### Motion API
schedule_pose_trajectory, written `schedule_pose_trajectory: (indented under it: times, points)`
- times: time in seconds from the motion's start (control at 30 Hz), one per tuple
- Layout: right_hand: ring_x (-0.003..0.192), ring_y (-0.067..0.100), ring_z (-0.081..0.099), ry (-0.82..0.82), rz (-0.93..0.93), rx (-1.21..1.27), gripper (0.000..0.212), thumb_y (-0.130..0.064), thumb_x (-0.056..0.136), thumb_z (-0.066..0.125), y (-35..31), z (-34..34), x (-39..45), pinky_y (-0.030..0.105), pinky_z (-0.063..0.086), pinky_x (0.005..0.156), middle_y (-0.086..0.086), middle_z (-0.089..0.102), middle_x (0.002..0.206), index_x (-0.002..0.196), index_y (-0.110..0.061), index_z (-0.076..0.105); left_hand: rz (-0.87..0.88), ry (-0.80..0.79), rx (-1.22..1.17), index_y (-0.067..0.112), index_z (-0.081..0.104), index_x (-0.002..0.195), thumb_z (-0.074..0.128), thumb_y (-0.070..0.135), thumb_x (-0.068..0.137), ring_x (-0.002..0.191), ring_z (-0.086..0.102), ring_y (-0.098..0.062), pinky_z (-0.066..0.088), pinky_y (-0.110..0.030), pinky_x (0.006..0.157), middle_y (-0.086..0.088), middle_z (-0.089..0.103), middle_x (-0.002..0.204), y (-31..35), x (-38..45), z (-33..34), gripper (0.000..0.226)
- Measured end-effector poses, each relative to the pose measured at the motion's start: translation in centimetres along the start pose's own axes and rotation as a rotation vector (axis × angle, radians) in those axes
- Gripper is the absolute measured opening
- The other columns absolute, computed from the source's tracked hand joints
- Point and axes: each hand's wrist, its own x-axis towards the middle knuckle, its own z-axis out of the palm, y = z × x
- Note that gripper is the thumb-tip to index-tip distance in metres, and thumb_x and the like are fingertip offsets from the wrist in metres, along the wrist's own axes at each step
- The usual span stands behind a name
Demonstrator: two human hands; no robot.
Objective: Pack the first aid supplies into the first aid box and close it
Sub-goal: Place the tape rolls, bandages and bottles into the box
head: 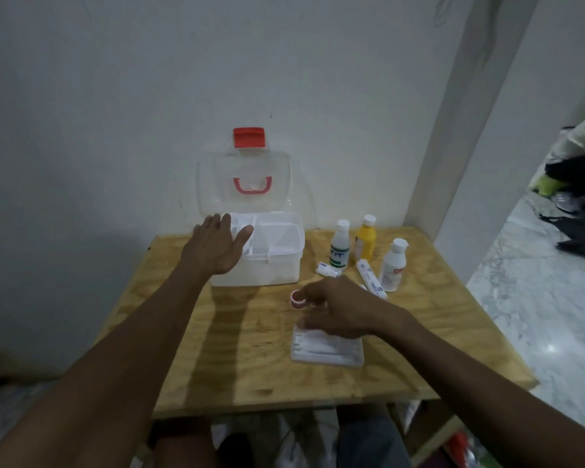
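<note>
A white first aid box [277, 268] stands open at the back of the wooden table [237, 359], its clear lid [213, 184] with a red latch leaning on the wall. My left hand [217, 244] rests flat on the box's left rim, fingers apart. My right hand [335, 309] reaches over the table with its fingertips on a small red-and-white tape roll [297, 299]. Below that hand lies a clear packet of white supplies [328, 349]. To the right stand two white bottles [340, 244] [394, 265] and a yellow bottle [365, 238], with wrapped bandage rolls [370, 275] [328, 270].
The table stands against a white wall, with a pillar at its right rear corner. Marble floor lies to the right, where dark bags and clothes sit at the far edge [574, 184]. Items lie under the table's front edge.
</note>
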Motion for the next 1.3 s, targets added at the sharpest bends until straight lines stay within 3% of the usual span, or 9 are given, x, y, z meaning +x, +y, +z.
schedule_pose_trajectory:
  times: [0.17,0.53,0.63,0.77,0.83,0.93,1.07,1.17,1.3]
  points:
    - [0.119,0.019,0.056,-0.155,0.036,-0.016,0.072,-0.039,0.075,0.082,0.1,1.9,-0.8,0.03,0.048,0.095,0.002,0.058,0.136,0.138,-0.022,0.051,-0.013,0.003,0.036,0.007,0.021,0.152,0.013,0.064,0.095,0.149,0.02,-0.031,0.017,-0.05,0.119,-0.017,0.022,0.16,0.1,-0.2,0.2,0.082]
    - [0.115,0.018,0.056,-0.072,0.017,-0.102,0.076,-0.046,0.074,0.079,-0.2,2.4,-0.4,0.031,0.049,0.09,0.002,0.058,0.132,0.139,-0.024,0.048,-0.017,0.018,0.033,0.008,0.02,0.153,0.012,0.064,0.095,0.15,0.017,-0.031,0.016,-0.049,0.12,-0.017,0.019,0.161,0.0,-0.3,0.4,0.081]
    - [0.109,0.015,0.059,0.057,-0.008,-0.008,0.076,-0.053,0.074,0.076,-1.0,0.4,0.1,0.031,0.051,0.089,0.0,0.062,0.13,0.139,-0.024,0.05,-0.009,0.036,0.036,0.008,0.021,0.152,0.012,0.064,0.095,0.149,0.018,-0.031,0.017,-0.049,0.121,-0.017,0.021,0.161,-0.1,-0.3,0.6,0.08]
    - [0.093,0.006,0.057,0.368,-0.014,0.136,0.07,-0.051,0.077,0.075,-3.4,-4.2,2.8,0.022,0.045,0.08,0.001,0.066,0.124,0.138,-0.024,0.053,-0.005,0.047,0.032,0.009,0.022,0.152,0.011,0.064,0.095,0.149,0.019,-0.03,0.018,-0.049,0.12,-0.015,0.022,0.161,-0.3,0.0,0.9,0.079]
    - [0.097,0.011,0.059,0.502,0.03,0.194,0.064,-0.049,0.08,0.073,-4.3,-6.3,5.4,0.026,0.048,0.082,0.003,0.063,0.127,0.136,-0.024,0.054,-0.005,0.053,0.026,0.01,0.022,0.153,0.011,0.063,0.095,0.149,0.018,-0.029,0.017,-0.048,0.121,-0.014,0.022,0.161,-0.5,0.2,1.1,0.079]
    - [0.118,0.024,0.058,0.625,0.115,0.265,0.058,-0.048,0.084,0.069,-4.7,-8.0,9.9,0.039,0.049,0.1,0.004,0.057,0.138,0.134,-0.02,0.057,-0.004,0.045,0.025,0.01,0.018,0.154,0.009,0.062,0.096,0.151,0.014,-0.027,0.014,-0.047,0.122,-0.013,0.019,0.162,-0.7,0.5,1.5,0.078]
    - [0.125,0.027,0.053,0.554,0.216,0.192,0.056,-0.041,0.086,0.068,-4.8,-7.1,14.4,0.036,0.044,0.101,0.007,0.056,0.139,0.132,-0.011,0.057,-0.004,0.049,0.027,0.012,0.016,0.154,0.007,0.059,0.097,0.151,0.012,-0.027,0.011,-0.047,0.123,-0.011,0.017,0.163,-0.8,0.6,1.8,0.075]
    - [0.104,0.027,0.061,0.465,0.268,0.12,0.048,-0.036,0.085,0.071,-4.3,-5.3,16.2,0.031,0.048,0.083,0.01,0.064,0.119,0.121,-0.005,0.061,0.0,0.059,0.038,0.012,0.017,0.154,0.007,0.057,0.097,0.151,0.013,-0.027,0.012,-0.046,0.123,-0.011,0.018,0.163,-0.9,0.6,2.0,0.073]
    - [0.079,0.022,0.056,0.364,0.347,0.027,0.04,-0.036,0.079,0.075,-3.5,-3.6,17.9,0.03,0.048,0.068,0.009,0.057,0.09,0.098,-0.005,0.058,-0.004,0.056,0.04,0.012,0.016,0.155,0.007,0.055,0.098,0.152,0.011,-0.026,0.01,-0.045,0.123,-0.01,0.016,0.163,-0.9,0.6,2.2,0.071]
